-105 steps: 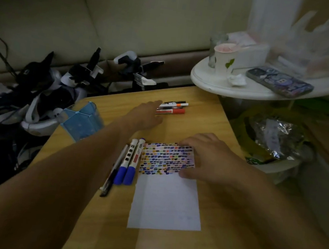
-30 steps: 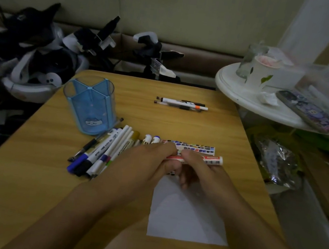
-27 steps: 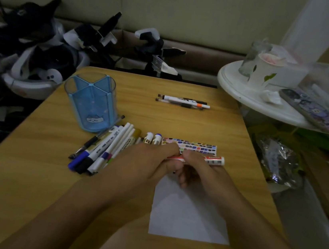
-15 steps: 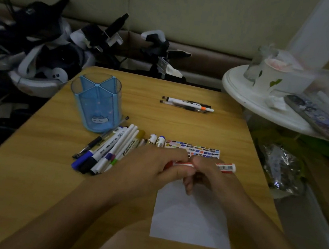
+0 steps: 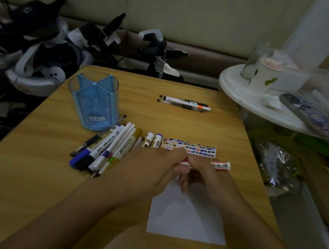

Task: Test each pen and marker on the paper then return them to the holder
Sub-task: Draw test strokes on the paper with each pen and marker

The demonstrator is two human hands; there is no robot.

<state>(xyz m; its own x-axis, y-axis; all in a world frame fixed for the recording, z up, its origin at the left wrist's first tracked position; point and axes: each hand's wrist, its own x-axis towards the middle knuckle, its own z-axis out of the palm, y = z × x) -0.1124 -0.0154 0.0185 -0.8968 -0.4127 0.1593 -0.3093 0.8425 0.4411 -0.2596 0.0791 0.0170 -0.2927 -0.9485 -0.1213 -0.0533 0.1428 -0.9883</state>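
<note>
Both hands meet over the top of the white paper [image 5: 186, 221]. My left hand [image 5: 154, 164] and my right hand [image 5: 205, 171] both grip a red-and-white marker [image 5: 220, 165], whose end sticks out to the right. Colour swatches [image 5: 190, 147] cover the paper's far strip. A blue translucent holder [image 5: 94, 102] stands empty at the left. Several pens and markers [image 5: 106, 148] lie in a pile between the holder and my left hand. Three more pens [image 5: 183, 102] lie at the table's far side.
The wooden table [image 5: 26, 179] ends at the right near a white round side table [image 5: 246, 97] with a paper cup [image 5: 267, 77] and a phone [image 5: 311, 115]. Dark gear and straps [image 5: 44, 46] lie behind the table at the left.
My left hand fetched the red marker from the far pens and brought it over the paper. In the last second both hands hold it, and its right end has slid out further.
</note>
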